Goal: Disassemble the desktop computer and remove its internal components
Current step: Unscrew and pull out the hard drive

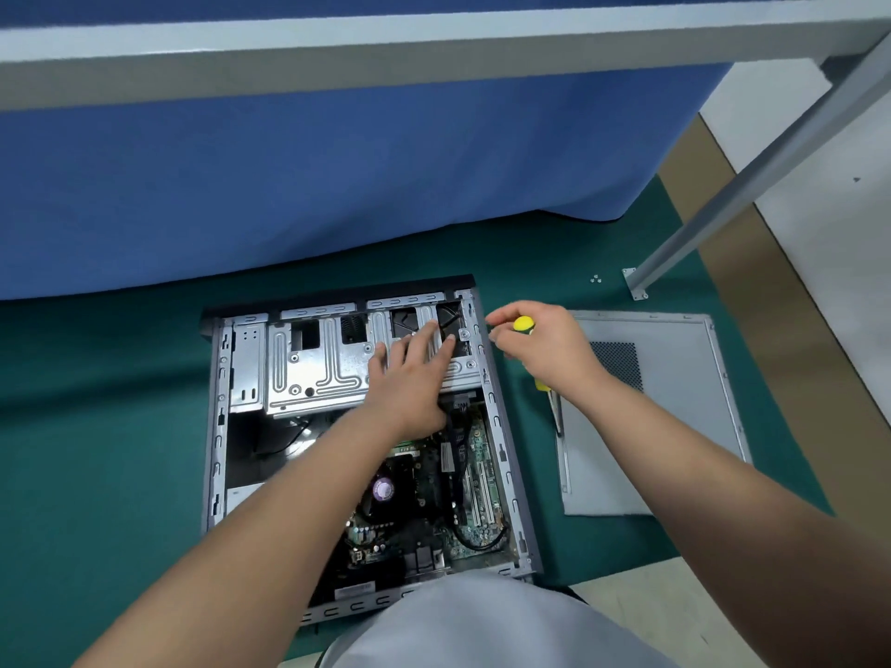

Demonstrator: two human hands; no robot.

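Observation:
An open desktop computer case [214, 426] lies on its side on the green mat. Its silver drive cage [313, 364] fills the far half, and the green motherboard [434, 503] shows in the near half. My left hand [414, 373] rests flat on the right end of the drive cage with fingers spread and straight. My right hand [540, 349] hovers just right of the case and grips a yellow-handled screwdriver [524, 324], whose shaft points down and toward me over the removed panel.
The removed grey side panel [675, 426] lies on the mat right of the case. A few small screws [597, 278] sit near a grey table leg foot [635, 284]. A blue cloth [313, 185] hangs behind the case. My knee [482, 624] is at the near edge.

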